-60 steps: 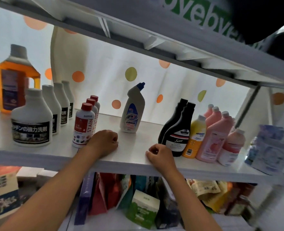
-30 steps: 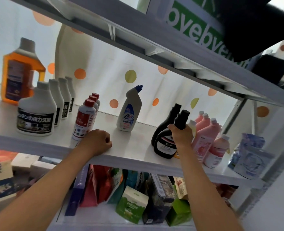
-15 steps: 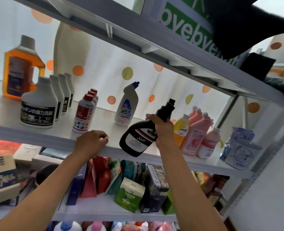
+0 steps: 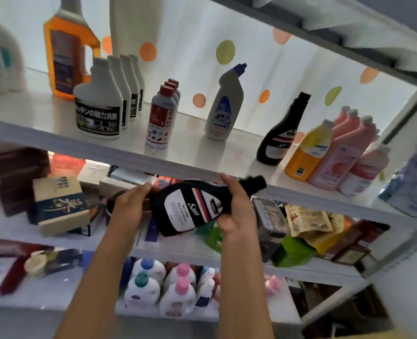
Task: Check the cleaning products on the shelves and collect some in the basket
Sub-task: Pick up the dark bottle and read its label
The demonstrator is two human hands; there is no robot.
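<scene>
The right hand [image 4: 236, 211] holds a black bottle [image 4: 197, 206] in front of the shelves, its fingers curled round the thin part near the cap; the bottle lies on its side with the cap pointing right, and the white label faces up; the left hand [image 4: 129, 206] touches the fat bottom end with straight fingers; up on the top shelf [image 4: 55, 133] another black bottle [image 4: 279, 135] just like it stands beside a yellow bottle [image 4: 310, 150] and some pink bottles [image 4: 344, 152]; a white bottle with a blue cap [image 4: 223, 106] stands alone further left; a big orange jug [image 4: 68, 50] stands at the back.
</scene>
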